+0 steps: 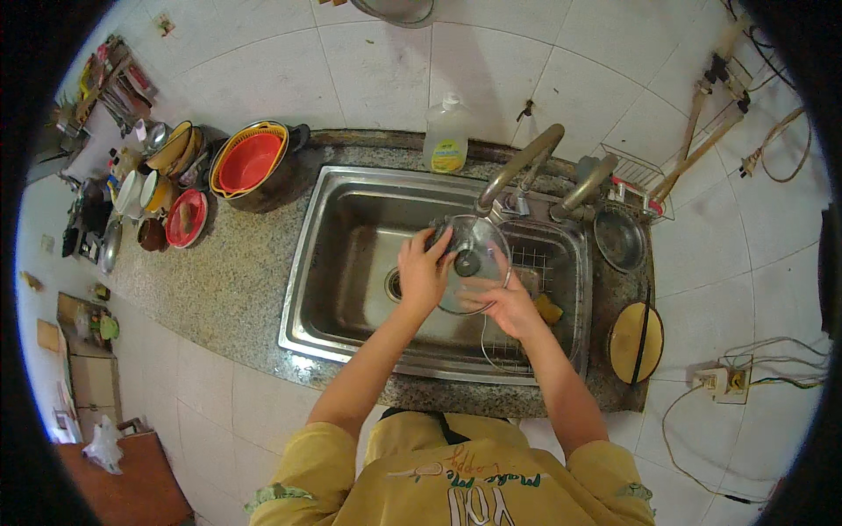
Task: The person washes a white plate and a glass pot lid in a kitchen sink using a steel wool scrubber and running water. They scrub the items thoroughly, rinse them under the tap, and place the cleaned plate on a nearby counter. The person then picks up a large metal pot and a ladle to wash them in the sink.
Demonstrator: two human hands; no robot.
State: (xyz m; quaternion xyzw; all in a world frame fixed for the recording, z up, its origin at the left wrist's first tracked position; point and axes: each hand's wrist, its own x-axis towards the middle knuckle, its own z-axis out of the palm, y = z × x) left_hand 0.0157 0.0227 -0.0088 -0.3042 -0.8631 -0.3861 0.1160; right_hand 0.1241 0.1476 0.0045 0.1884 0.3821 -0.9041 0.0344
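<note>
Over the sink, both hands are gripping the glass lid: left hand at its left, right hand near-right. I'd support it underneath; glass probably slips easily.

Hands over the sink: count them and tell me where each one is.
2: the left hand at the left side of the glass lid, and the right hand at its lower right, partly seen through it. No others show.
</note>
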